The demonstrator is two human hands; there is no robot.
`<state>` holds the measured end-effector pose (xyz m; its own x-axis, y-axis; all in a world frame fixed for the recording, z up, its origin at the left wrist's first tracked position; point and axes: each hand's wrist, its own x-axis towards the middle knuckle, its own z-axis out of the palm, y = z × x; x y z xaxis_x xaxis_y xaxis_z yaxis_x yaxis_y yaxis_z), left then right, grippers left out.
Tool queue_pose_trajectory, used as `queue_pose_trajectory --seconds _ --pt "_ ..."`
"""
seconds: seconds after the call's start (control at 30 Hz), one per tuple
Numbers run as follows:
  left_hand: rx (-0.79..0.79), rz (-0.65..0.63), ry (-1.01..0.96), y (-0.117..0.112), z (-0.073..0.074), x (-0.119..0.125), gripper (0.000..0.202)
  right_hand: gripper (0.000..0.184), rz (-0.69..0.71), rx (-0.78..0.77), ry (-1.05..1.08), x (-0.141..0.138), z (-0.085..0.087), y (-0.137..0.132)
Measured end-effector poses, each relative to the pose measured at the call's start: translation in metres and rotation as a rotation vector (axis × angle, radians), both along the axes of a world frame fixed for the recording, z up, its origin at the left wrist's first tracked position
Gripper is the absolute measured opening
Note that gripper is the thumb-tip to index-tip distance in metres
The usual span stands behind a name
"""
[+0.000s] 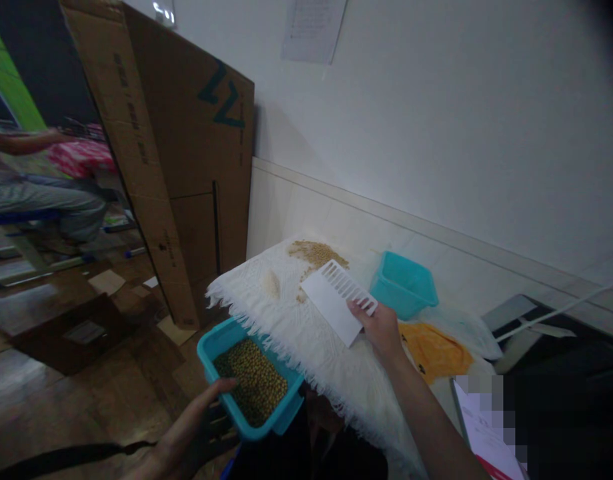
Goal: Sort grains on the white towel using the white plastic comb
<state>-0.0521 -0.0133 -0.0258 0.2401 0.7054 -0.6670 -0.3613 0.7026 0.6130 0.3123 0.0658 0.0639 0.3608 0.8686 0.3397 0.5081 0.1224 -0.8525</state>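
Observation:
My left hand (199, 420) grips the near-left rim of a teal plastic basin (202, 355), its thumb over the edge. Yellow-green beans (253, 383) cover the bottom, and the basin is held at the table's front edge, under the cloth's fringe. In my right hand (381, 327) is a flat white slotted scraper (331, 297), pinched at its right end. The scraper is over the white fringed cloth (286, 327), close to a spread pile of pale beans (319, 253). A small whitish heap (270, 285) lies left of it.
Behind my right hand stands another teal basin (403, 287). An orange cloth (436, 350) and a clear plastic bag (466, 330) lie to the right. A tall cardboard box (201, 147) rises at the left, and a seated person (41, 193) is beyond it.

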Motion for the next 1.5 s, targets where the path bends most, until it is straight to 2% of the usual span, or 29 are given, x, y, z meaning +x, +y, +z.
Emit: queue_pose_trajectory --seconds 0.1,0.2,0.3,0.37,0.47,0.6,0.8,0.97,1.17,1.3,1.5 --pt "-0.032 0.004 0.002 -0.002 0.003 -0.002 0.06 0.048 0.037 -0.044 -0.129 -0.005 0.002 0.012" --pt "0.018 -0.004 -0.007 -0.009 0.013 -0.003 0.059 0.048 0.037 -0.054 -0.24 -0.012 0.006 0.018" --pt "0.059 0.01 -0.023 -0.011 0.023 -0.001 0.063 0.046 0.035 -0.041 -0.271 -0.02 0.01 0.017" --pt "0.003 0.005 0.01 -0.008 0.025 0.002 0.057 0.045 0.05 -0.048 -0.27 -0.024 0.013 0.014" --pt "-0.056 -0.001 0.05 -0.002 0.023 0.007 0.051 0.044 0.071 -0.062 -0.268 -0.026 0.015 0.013" --pt "-0.039 0.027 0.039 -0.004 0.02 0.003 0.05 0.044 0.08 -0.06 -0.281 -0.024 0.015 0.014" --pt "0.005 0.038 -0.043 -0.018 0.026 -0.016 0.075 0.044 0.119 -0.082 -0.271 -0.025 0.013 0.014" --pt "-0.084 0.0 0.058 -0.003 0.017 -0.003 0.052 0.043 0.163 -0.088 -0.265 -0.028 0.016 0.012" --pt "-0.088 -0.03 0.09 0.003 0.007 0.001 0.046 0.042 0.229 -0.096 -0.291 -0.033 0.024 0.008" --pt "-0.074 -0.014 0.112 0.001 0.011 0.001 0.044 0.042 0.252 -0.101 -0.3 -0.035 0.027 0.004" --pt "-0.063 -0.056 0.106 0.001 0.028 0.007 0.046 0.043 0.245 -0.104 -0.28 -0.036 0.026 0.0"
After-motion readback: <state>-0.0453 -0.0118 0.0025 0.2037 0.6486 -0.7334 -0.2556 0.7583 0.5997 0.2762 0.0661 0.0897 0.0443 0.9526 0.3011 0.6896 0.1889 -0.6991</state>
